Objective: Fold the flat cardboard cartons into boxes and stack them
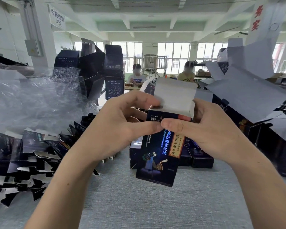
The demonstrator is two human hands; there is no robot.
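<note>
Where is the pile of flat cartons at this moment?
In the head view, the flat cartons lie heaped on the left side of the table, below the plastic wrap and left of the left hand.

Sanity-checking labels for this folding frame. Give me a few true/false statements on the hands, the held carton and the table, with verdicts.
1. The left hand and the right hand both grip one dark carton. True.
2. The carton's top flap is tucked shut. False: the white top flap stands open above the hands.
3. A pile of flat cartons lies at the left of the grey table. True.
4. The held carton lies flat on the table. False: it is held upright between the hands.
5. Folded boxes sit on the table behind the held carton. True.
</note>
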